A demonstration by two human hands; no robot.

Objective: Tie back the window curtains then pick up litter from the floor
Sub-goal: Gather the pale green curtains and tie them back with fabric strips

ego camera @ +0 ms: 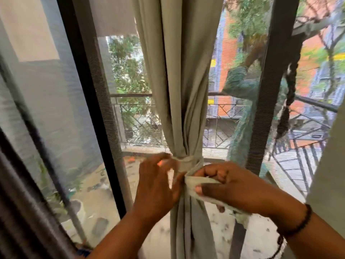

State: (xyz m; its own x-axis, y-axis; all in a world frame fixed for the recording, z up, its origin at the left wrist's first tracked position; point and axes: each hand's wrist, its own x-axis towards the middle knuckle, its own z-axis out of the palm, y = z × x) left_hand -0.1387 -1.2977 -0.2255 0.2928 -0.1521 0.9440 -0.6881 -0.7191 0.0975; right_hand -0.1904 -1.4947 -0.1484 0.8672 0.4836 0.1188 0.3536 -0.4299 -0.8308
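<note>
Head view: curtain being tied at the window

Grey-green curtain is hanging gathered mid-window, a fabric tie cinching it. Left hand is pinching the tie's left side; right hand is gripping its loose end. Both hands are working close together at the knot

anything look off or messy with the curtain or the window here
Nothing looks damaged. The curtain hangs gathered, cinched by a tie band that is not yet finished: the right hand pinches its loose end and the left hand works at the knot. Outside, the ground looks littered with scattered bits, too blurred to identify.
</note>
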